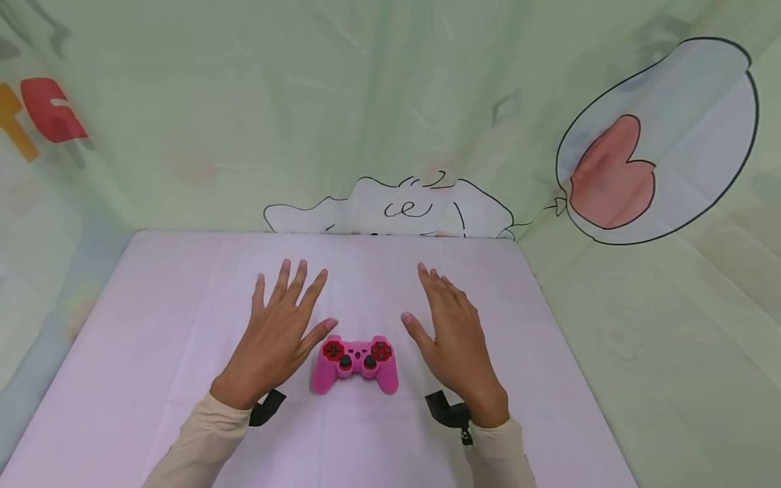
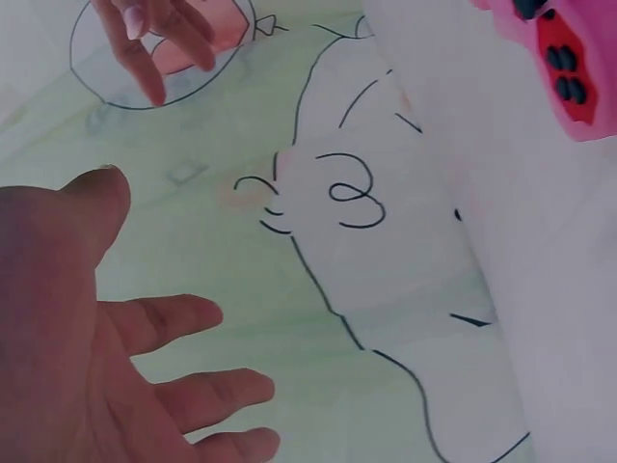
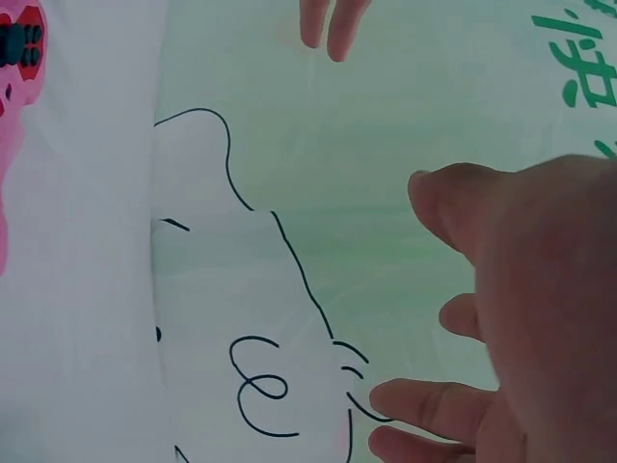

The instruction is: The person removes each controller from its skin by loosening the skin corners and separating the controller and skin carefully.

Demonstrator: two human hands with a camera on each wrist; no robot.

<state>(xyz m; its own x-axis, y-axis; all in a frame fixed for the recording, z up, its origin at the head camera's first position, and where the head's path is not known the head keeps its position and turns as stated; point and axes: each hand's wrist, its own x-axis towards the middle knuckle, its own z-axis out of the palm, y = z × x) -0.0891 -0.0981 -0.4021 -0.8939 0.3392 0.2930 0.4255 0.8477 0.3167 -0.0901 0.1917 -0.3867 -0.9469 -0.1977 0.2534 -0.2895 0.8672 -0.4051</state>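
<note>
A pink game controller (image 1: 357, 354) with red button panels and black thumbsticks lies on the white table between the two hands. My left hand (image 1: 277, 339) is held above the table to its left, fingers straight and spread, the thumb tip close to the controller's upper left corner in the head view. On the other side my right hand (image 1: 454, 335) hovers with straight fingers near each other and the thumb apart, holding nothing. Parts of the controller show at the edge of the left wrist view (image 2: 576, 72) and the right wrist view (image 3: 21, 58).
The table (image 1: 183, 325) has a pale cloth-like cover and meets a green printed curtain (image 1: 274, 102) at its back edge. A balloon drawing with a red heart (image 1: 616, 176) is on the curtain at right. Black straps (image 1: 448, 410) are worn at both wrists.
</note>
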